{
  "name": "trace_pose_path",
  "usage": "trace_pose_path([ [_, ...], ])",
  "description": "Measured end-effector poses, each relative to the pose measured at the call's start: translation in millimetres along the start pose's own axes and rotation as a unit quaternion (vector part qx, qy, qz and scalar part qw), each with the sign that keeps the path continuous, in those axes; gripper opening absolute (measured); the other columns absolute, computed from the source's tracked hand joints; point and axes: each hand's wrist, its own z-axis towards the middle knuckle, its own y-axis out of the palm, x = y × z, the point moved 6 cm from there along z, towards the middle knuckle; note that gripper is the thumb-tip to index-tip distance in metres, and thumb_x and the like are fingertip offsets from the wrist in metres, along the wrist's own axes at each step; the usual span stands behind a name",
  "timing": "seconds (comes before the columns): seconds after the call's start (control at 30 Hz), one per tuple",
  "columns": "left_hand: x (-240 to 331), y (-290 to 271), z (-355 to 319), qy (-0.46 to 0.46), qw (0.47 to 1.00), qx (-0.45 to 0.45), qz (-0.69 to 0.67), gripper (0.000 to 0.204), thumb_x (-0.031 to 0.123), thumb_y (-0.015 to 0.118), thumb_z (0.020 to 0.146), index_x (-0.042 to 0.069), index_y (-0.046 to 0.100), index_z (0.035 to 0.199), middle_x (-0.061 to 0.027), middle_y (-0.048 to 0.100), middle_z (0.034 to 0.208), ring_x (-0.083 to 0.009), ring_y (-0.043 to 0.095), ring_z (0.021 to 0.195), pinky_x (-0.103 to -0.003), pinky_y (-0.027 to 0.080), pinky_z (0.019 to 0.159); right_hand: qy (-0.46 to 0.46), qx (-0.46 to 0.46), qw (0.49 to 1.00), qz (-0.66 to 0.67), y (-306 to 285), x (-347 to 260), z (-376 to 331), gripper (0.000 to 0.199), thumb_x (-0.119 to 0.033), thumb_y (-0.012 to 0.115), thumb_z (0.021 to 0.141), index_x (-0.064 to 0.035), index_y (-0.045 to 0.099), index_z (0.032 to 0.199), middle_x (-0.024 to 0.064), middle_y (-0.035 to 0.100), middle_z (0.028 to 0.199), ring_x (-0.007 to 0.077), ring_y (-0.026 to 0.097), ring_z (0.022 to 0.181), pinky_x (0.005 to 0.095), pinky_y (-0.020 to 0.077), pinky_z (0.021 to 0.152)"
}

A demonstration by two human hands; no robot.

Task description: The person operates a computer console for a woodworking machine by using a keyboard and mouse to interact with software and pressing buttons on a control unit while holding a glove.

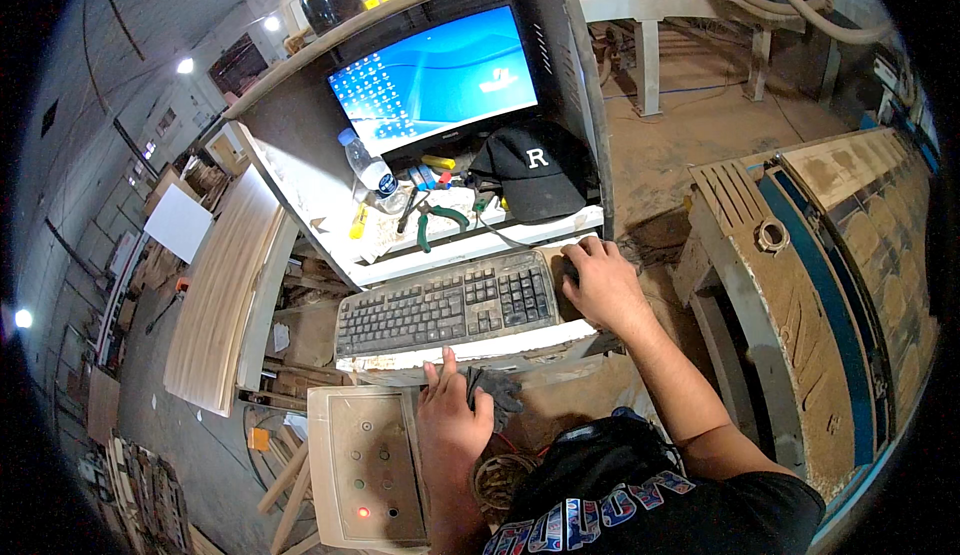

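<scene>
Right hand point(600, 280) cupped over mouse point(568, 273) at keyboard point(447, 305) tray's right end; left hand point(450, 417), fingers loosely spread, rests on grey glove point(497, 392) at tray's front edge.

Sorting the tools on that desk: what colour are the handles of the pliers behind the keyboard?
Green, seen in the head view: the pliers lie on the dusty shelf.

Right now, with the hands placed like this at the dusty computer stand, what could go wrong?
1. The right hand covers the mouse beside the sawdust-coated keyboard; dust may jam the keys.
2. The water bottle stands next to the monitor among loose pliers; a knock might spill it.
3. The left hand rests near the button panel, so an accidental press seems possible.
</scene>
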Motion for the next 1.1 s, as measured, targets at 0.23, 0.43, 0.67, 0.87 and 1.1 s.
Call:
trace_pose_path([
  [0.23,-4.1,2.7,-0.2,0.001,1.000,-0.003,-0.001,0.029,0.017,0.067,0.097,-0.006,0.065,0.114,-0.0294,0.055,0.158,-0.0558,0.050,0.146,-0.060,0.048,0.114,-0.002,-0.001,1.000,0.003,0.9,0.4,0.2,0.047,-0.025,0.076,0.095,-0.0095,0.066,0.138,0.0170,0.065,0.136,0.0398,0.064,0.125,0.0509,0.0557,0.105],
  [0.43,-7.8,6.5,-3.0,0.040,0.998,0.017,0.037,0.065,0.015,0.070,0.094,-0.002,0.052,0.155,-0.0270,0.055,0.158,-0.0548,0.053,0.143,-0.059,0.053,0.110,-0.001,-0.001,1.000,0.008,2.0,1.1,0.6,0.048,-0.026,0.076,0.095,-0.0101,0.067,0.139,0.0175,0.064,0.143,0.0404,0.063,0.127,0.0505,0.0551,0.107],
  [0.67,-1.3,1.7,-0.3,-0.004,1.000,-0.008,0.004,0.036,0.019,0.066,0.099,-0.007,0.065,0.124,-0.0276,0.053,0.161,-0.0534,0.048,0.149,-0.058,0.045,0.118,-0.007,0.013,1.000,0.000,1.0,1.3,-0.3,0.048,-0.026,0.075,0.095,-0.0104,0.067,0.139,0.0172,0.061,0.148,0.0411,0.063,0.129,0.0522,0.0562,0.106],
  [0.87,-0.9,1.1,-0.5,-0.016,1.000,-0.017,0.003,0.038,0.019,0.066,0.099,-0.007,0.064,0.127,-0.0271,0.052,0.162,-0.0527,0.047,0.149,-0.058,0.045,0.118,0.004,-0.007,1.000,0.002,-0.4,0.4,-0.9,0.046,-0.026,0.075,0.095,-0.0118,0.067,0.139,0.0165,0.058,0.152,0.0409,0.062,0.131,0.0540,0.0563,0.106],
  [1.1,-3.1,2.6,-0.9,-0.007,1.000,-0.008,0.006,0.029,0.018,0.067,0.098,-0.006,0.064,0.114,-0.0278,0.054,0.160,-0.0544,0.048,0.148,-0.059,0.048,0.115,0.002,0.001,1.000,0.000,-0.8,0.1,-1.2,0.045,-0.026,0.075,0.095,-0.0120,0.068,0.137,0.0163,0.059,0.151,0.0409,0.062,0.131,0.0533,0.0562,0.107],
])
